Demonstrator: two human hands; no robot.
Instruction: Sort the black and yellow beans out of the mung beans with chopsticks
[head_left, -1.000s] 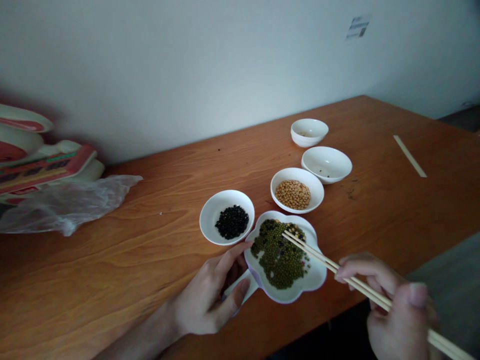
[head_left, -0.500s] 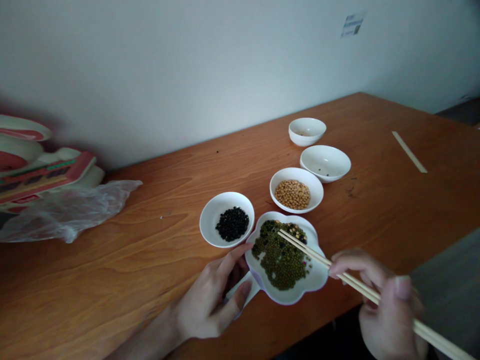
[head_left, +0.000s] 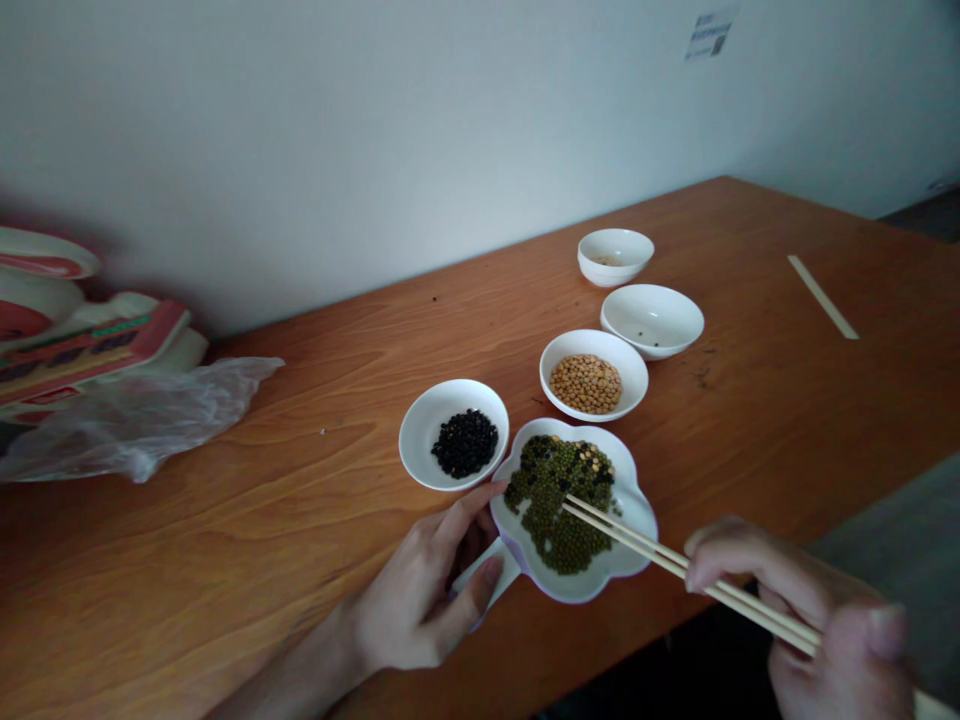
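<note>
My left hand [head_left: 431, 585] is closed around the handle of a white flower-shaped dish [head_left: 634, 500], one finger resting at its rim. Green beans [head_left: 570, 535] cover much of the dish, with black beans and a few yellow ones mixed in towards its far side. In my right hand [head_left: 810, 620] is a pair of wooden chopsticks [head_left: 652, 550], their tips among the green beans and slightly apart. I cannot make out a bean between the tips. Just beyond the dish stand a white bowl of black beans [head_left: 465, 443] and a white bowl of yellow beans [head_left: 589, 384].
Farther back are a white bowl [head_left: 660, 310] with a few dark beans and another white bowl [head_left: 615, 255] with a little in it. A flat wooden strip [head_left: 823, 297] lies at right. On the left, a clear plastic bag [head_left: 172, 415] lies against a colourful figure [head_left: 97, 330].
My right hand and the chopsticks have moved right and nearer to me, the tips shifting from the upper part of the beans towards the middle. My left hand keeps its hold.
</note>
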